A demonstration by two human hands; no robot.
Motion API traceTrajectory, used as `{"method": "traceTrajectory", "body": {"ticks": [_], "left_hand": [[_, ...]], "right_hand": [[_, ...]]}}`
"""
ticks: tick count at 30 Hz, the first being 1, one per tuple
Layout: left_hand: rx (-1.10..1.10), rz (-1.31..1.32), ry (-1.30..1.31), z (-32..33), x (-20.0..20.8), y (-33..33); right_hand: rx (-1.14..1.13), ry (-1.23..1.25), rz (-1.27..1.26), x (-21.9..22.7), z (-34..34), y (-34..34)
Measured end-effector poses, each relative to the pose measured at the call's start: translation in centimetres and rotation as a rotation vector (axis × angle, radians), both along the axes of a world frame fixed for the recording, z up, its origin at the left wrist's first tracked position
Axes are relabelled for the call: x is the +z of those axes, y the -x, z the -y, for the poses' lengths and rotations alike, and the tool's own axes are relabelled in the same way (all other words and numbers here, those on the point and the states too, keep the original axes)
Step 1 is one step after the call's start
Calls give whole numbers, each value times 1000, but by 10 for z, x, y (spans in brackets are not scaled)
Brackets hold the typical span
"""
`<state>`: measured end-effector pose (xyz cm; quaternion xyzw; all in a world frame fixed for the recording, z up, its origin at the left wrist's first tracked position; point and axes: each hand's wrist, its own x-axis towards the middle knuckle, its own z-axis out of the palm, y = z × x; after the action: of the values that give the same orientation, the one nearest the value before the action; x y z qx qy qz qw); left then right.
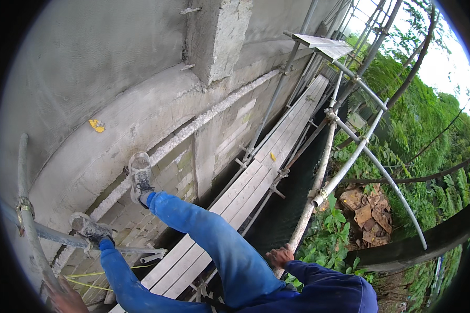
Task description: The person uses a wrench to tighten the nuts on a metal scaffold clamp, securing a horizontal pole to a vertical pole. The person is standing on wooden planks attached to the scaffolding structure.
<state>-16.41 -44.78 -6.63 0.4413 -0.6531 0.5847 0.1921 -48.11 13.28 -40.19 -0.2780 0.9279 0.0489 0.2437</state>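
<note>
At the lower left edge my left hand (67,298) is closed round the lower part of a grey scaffold pole (30,245); part of the hand is cut off by the picture's rim. My right hand (280,255), in a dark blue sleeve, grips a pale, crusted scaffold pole (301,225) that slants up and away. Both my shoes, one a worn grey shoe (140,175) and the other a dusty shoe (89,228), rest at a cement-crusted horizontal pipe (185,130) along the wall. My legs in blue trousers stretch above the planks.
Below runs a narrow plank walkway (235,201) beside a block wall (180,169). Dark water (284,216) lies beyond it. A concrete column (214,44) juts from the plastered wall. Crossing poles (357,159), a higher board (326,46), branches and greenery fill the right. A yellow cord (89,275) hangs low left.
</note>
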Motion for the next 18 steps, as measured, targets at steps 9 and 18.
{"method": "traceTrajectory", "body": {"ticks": [9, 18], "left_hand": [[6, -128, -93, -2, 1, 8], [23, -98, -56, 21, -28, -17]], "right_hand": [[-58, -8, -11, 1, -2, -3], [-65, 4, 5, 2, -2, -2]]}}
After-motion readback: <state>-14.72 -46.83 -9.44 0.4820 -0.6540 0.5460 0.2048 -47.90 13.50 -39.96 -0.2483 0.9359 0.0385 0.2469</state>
